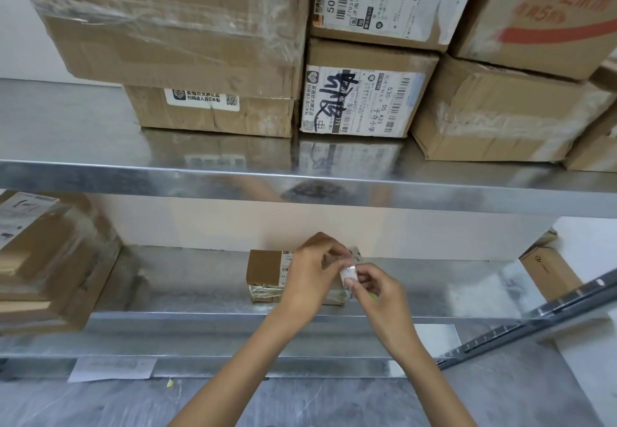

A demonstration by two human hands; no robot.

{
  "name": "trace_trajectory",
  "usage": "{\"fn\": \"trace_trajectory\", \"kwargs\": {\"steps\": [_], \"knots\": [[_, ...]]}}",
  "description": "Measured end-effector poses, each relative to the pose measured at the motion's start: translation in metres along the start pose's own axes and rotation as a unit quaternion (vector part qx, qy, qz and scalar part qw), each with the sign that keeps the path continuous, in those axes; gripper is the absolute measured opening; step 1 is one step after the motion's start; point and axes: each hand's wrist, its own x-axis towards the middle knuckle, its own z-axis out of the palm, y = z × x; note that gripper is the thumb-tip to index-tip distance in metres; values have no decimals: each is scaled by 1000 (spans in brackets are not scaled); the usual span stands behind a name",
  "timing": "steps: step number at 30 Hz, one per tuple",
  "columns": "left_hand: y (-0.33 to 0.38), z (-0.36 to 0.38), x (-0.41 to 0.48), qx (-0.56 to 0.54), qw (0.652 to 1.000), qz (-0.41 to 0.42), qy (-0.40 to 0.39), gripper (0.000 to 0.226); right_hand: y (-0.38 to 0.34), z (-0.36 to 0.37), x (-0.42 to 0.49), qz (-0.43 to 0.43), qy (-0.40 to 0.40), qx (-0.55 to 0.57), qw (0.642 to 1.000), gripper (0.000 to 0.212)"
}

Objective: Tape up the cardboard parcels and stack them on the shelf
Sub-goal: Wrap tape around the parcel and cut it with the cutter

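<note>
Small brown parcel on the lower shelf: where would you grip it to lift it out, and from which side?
Probably by its left and right ends, coming from the open front: the small parcel lies flat by the back wall, under the upper shelf, left end bare. The left hand and right hand cover its right part, pinching a white strip.

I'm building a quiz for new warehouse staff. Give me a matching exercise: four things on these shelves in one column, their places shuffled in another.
1 small parcel
2 box with black handwriting
3 red-printed box
4 tape piece

A upper shelf, right, top layer
B pinched by left hand and right hand
C lower shelf, middle
D upper shelf, middle, bottom layer

Pairs: 1-C, 2-D, 3-A, 4-B
</note>
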Motion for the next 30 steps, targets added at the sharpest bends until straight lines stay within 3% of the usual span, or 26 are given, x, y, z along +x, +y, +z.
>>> {"fn": "trace_trajectory", "kwargs": {"steps": [3,6,9,12,17,23,30], "knots": [[6,-5,6,-25,999,-31,-10,8,-8,0,-5,-1,-19,30,999,10],[7,-6,20,-27,998,-58,-30,9,-19,-3,-7,12,-90,82,993,15],[4,-6,40,19,996,-58,-72,13,-19,-1,-2,6,-156,8,988,14],[2,-5,61,42,992,-50,-106,16,-17,7,10,20,-108,-5,994,36],[-6,-6,91,13,990,-37,-133,10,-3,15,17,173,0,74,982,47],[-41,20,95,78,981,-38,-173,13,7,21,-3,232,-71,146,959,47],[-85,34,91,98,975,-59,-190,8,32,38,-6,319,-65,101,940,65]]}}
